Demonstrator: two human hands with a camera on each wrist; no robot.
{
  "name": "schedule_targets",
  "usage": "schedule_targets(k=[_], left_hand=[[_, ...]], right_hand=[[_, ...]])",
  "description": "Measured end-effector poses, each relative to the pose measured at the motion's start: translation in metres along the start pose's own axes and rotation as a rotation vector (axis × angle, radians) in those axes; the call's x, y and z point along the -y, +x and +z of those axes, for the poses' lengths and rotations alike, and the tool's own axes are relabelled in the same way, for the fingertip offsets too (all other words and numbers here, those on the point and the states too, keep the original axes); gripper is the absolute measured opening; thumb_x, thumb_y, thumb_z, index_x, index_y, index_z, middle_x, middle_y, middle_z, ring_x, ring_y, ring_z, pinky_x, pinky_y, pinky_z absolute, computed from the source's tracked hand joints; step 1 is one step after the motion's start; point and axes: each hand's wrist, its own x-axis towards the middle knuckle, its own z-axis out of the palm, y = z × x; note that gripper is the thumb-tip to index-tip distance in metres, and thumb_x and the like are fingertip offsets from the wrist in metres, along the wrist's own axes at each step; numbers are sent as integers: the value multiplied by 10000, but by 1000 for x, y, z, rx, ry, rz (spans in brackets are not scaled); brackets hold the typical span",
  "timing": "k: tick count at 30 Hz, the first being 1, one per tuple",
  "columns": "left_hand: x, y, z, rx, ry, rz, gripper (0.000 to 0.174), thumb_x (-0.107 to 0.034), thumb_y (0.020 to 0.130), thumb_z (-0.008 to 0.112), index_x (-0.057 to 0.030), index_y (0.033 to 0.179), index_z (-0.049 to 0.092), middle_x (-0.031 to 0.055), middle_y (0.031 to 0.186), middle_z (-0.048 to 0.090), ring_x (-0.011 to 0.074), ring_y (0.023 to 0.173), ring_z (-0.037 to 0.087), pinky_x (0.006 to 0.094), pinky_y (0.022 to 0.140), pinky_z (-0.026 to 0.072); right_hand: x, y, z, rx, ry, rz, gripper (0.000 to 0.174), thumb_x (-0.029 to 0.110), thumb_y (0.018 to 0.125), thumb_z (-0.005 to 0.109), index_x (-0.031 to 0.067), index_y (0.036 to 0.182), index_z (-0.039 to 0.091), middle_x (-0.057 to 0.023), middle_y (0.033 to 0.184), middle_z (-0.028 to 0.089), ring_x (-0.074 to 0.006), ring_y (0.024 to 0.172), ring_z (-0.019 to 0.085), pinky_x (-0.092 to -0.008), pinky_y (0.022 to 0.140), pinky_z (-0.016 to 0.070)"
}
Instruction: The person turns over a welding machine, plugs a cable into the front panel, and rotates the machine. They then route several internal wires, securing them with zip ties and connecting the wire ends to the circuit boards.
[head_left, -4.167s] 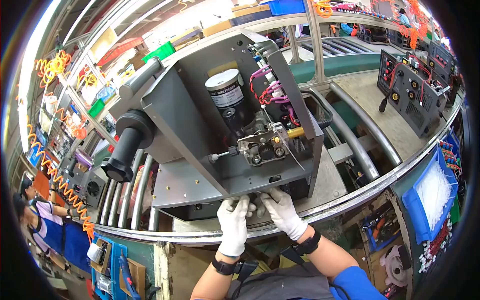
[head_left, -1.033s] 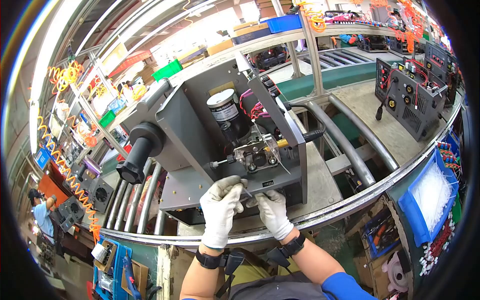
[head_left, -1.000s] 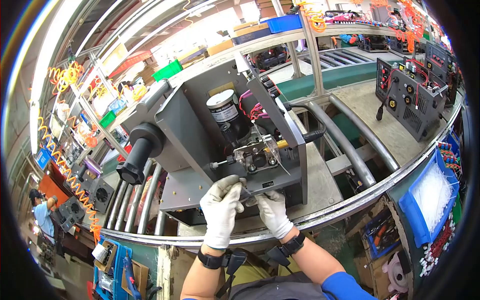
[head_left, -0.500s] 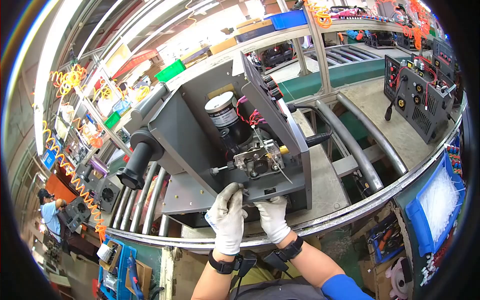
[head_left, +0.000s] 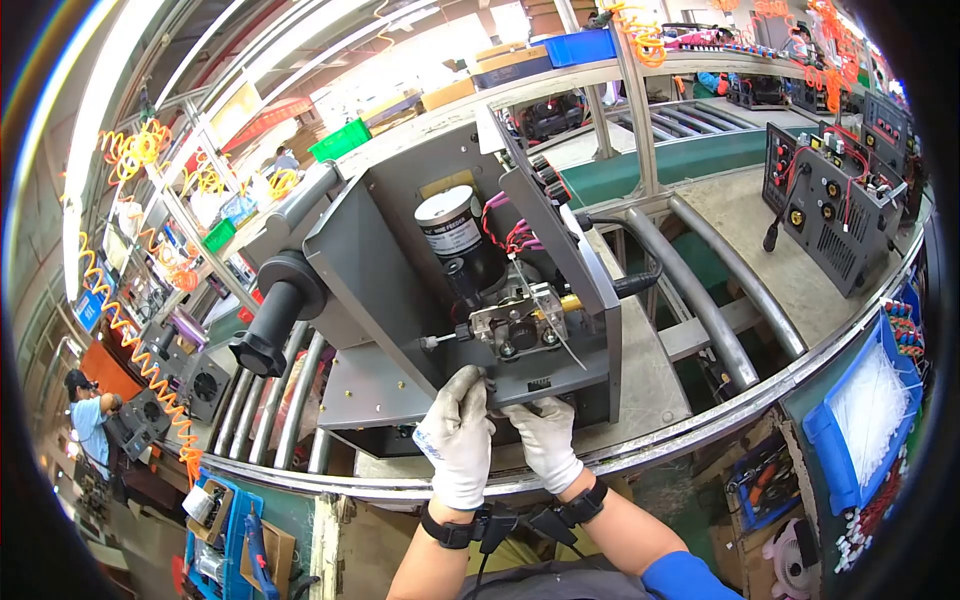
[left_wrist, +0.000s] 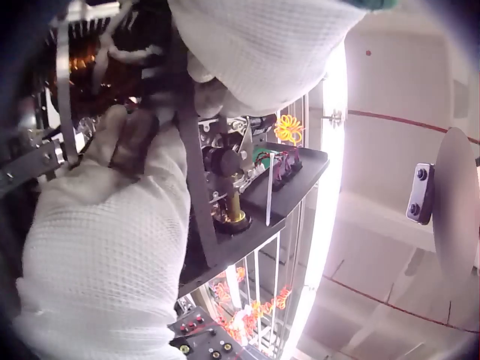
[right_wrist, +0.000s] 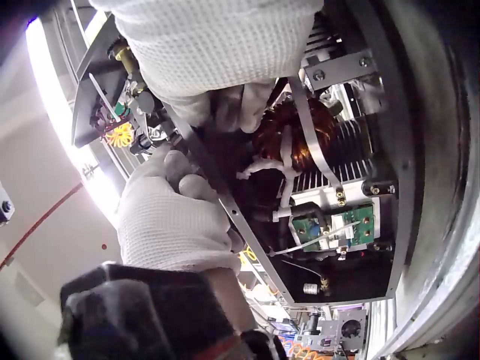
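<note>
A dark grey welding machine housing [head_left: 340,270] stands tilted before me in the head view, holding a wire feeder motor [head_left: 450,235] and a metal wire drive [head_left: 520,328]. My gloved left hand [head_left: 456,440] is at the front edge of its shelf [head_left: 510,385], fingers bent, fingertips right at the edge. My gloved right hand [head_left: 546,442] reaches under that shelf. In the right wrist view its fingers [right_wrist: 251,105] are inside the lower bay, close to a copper coil [right_wrist: 300,139] and above a green circuit board [right_wrist: 337,229]. I cannot tell what either hand pinches.
The housing rests on a bench with steel rollers [head_left: 690,290] to its right. Another machine [head_left: 830,210] stands at the far right. A blue bin [head_left: 870,410] of white strips is at right, a blue tool tray [head_left: 230,540] at lower left.
Against one second ago, my left hand's fingers have come down closer to the shelf edge, and the right hand has pushed slightly further under it. The head view has shifted a little.
</note>
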Motion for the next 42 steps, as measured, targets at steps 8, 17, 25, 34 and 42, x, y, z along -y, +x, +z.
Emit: schedule_targets(k=[8, 17, 25, 34, 42], left_hand=[[22, -3, -6, 97, 292, 74, 194, -28, 869, 646, 1, 1058, 677, 142, 944, 709, 167, 802, 679, 259, 742, 527], [34, -20, -31, 85, 374, 474, 202, 29, 882, 573, 32, 1063, 664, 63, 915, 674, 46, 576, 526, 199, 513, 431], [54, -21, -25, 221, -254, -396, 128, -76, 853, 675, 26, 930, 689, -14, 773, 626, 63, 687, 533, 223, 637, 431], [45, -16, -20, 272, -327, -457, 150, -12, 839, 689, 43, 978, 706, 22, 892, 688, 53, 782, 575, 204, 716, 463], [42, -18, -17, 284, -290, -442, 156, -65, 844, 680, 38, 958, 706, 31, 889, 693, 78, 798, 582, 231, 773, 452]], right_hand=[[15, 2, 0, 64, -68, 48, 104, -87, 824, 640, -48, 918, 662, -104, 905, 693, -152, 807, 669, -258, 746, 554], [9, 1, -19, 87, -499, -33, 121, 101, 823, 718, -8, 835, 666, -16, 771, 652, -37, 675, 548, -217, 570, 432], [34, -17, -7, 114, -540, -16, 44, 17, 846, 671, -15, 872, 653, -1, 777, 617, -47, 666, 521, -213, 596, 435], [35, -23, -12, 103, -819, -203, 62, -21, 841, 656, -20, 903, 655, -44, 841, 669, -94, 772, 622, -233, 704, 499], [33, -30, -21, 53, -346, 19, 278, -11, 847, 653, -17, 1112, 567, -79, 969, 648, -84, 832, 606, -226, 714, 499]])
